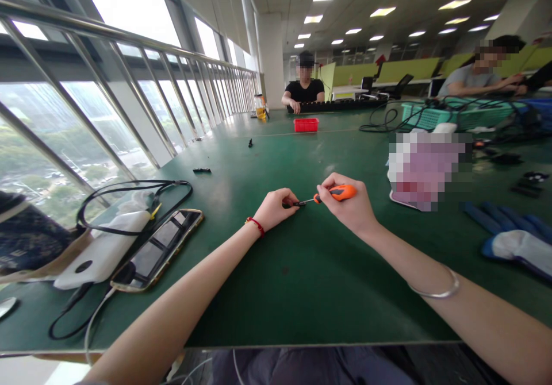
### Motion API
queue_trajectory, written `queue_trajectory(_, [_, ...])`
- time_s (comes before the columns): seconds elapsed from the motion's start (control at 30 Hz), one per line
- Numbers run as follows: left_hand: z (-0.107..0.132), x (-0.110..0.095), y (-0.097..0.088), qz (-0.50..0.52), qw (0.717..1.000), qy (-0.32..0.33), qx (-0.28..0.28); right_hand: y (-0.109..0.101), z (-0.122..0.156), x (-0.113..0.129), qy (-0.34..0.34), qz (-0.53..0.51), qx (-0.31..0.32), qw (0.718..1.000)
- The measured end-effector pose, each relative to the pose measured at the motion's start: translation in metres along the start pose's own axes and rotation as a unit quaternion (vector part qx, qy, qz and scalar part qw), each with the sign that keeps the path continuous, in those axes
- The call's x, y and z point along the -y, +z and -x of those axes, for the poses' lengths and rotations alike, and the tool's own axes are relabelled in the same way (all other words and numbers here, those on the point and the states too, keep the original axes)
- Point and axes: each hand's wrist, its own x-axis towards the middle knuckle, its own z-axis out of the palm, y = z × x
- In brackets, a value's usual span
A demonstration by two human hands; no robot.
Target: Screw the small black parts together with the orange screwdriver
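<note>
Gripping a small orange-handled screwdriver in closed fingers, the right hand aims its tip at a tiny black part pinched steady by the left hand, above the green table toward its near edge.

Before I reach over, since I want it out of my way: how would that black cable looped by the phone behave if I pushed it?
The black cable looks thin and loosely looped, so probably floppy and light. It lies over the white power bank, so it may drag or snag.
</note>
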Motion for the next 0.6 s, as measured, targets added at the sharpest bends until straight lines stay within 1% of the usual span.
queue_trajectory(0.1, [0.0005, -0.0009, -0.0005, -0.001, 1.000, 0.001, 0.000, -0.0005, -0.0007, 0.0002, 0.023, 0.010, 0.006, 1.000])
queue_trajectory(0.33, [0.0006, -0.0016, -0.0003, 0.000, 1.000, -0.008, 0.002, -0.0017, -0.0022, 0.0041, 0.053, -0.010, 0.021, 0.998])
queue_trajectory(0.4, [0.0003, -0.0008, 0.0001, 0.003, 1.000, -0.009, 0.003, -0.0017, -0.0025, 0.0032, 0.064, -0.011, 0.013, 0.998])
queue_trajectory(0.5, [0.0003, -0.0002, 0.0012, 0.010, 1.000, -0.016, 0.001, -0.0022, -0.0031, 0.0010, 0.059, -0.023, -0.013, 0.998])
queue_trajectory(0.6, [0.0008, -0.0018, 0.0025, 0.016, 0.999, -0.035, -0.003, -0.0037, -0.0035, 0.0014, 0.064, -0.018, -0.006, 0.998])
